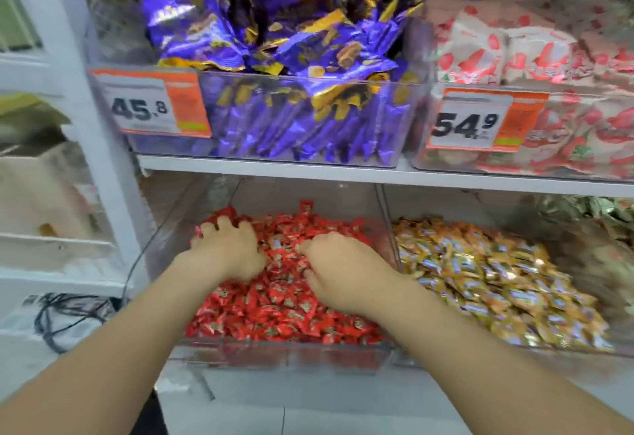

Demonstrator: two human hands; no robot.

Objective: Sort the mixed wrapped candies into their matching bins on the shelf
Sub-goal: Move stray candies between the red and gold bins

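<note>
In the lower centre of the frame a clear bin (274,355) is filled with red candies (284,311). Its long axis runs from the bottom edge of the frame up toward the shelf board (308,172). The small wrappers are heaped in a jumble, with their twisted ends pointed every way and no common direction.

Both hands are set down inside this bin. The left hand (228,251) is placed at the back left of the heap, palm down, with its fingers spread, curled and dug into a clump of red candies. The right hand (338,271) is placed just right of the heap's middle, apart from the left. Its fingers are folded under the knuckles, and whether anything is held there cannot be told, since the fingertips are hidden and the view is blurred.

Just to the right, behind a clear wall, gold candies (487,283) are piled in a second bin. On the shelf above, purple packets (284,43) are stacked at upper centre behind a price label (147,107) reading 45.8. White-and-red packets (514,54) are seen at upper right. A black cable (65,314) lies at lower left.
</note>
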